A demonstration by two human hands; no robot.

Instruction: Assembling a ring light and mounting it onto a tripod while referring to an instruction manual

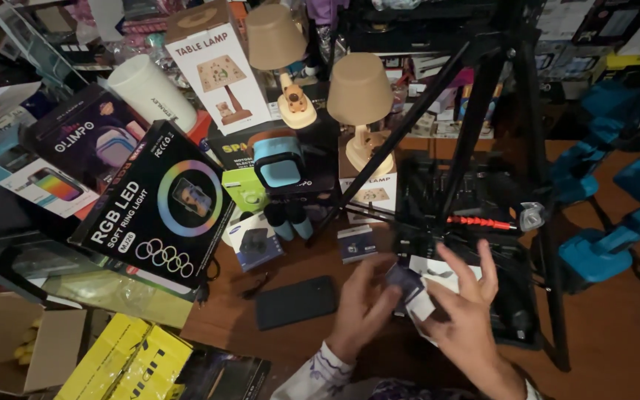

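Observation:
Both hands meet at the bottom centre of the head view over a brown wooden table (616, 326). My left hand (361, 307) and my right hand (464, 311) together hold a small dark item with white paper or packaging (416, 292) between the fingers. The right hand's fingers spread above the white sheet. A black phone (295, 301) lies flat just left of my left hand. A black tripod (483, 126) stands right behind the hands, its legs spreading over a black case (512, 244).
A large black ring-light box (161, 207) leans at left, with a small blue speaker (279, 161), two beige table lamps (361, 96) and several product boxes behind. Yellow boxes (124, 363) and an open carton (16, 344) sit bottom left. Blue seats (616, 215) stand right.

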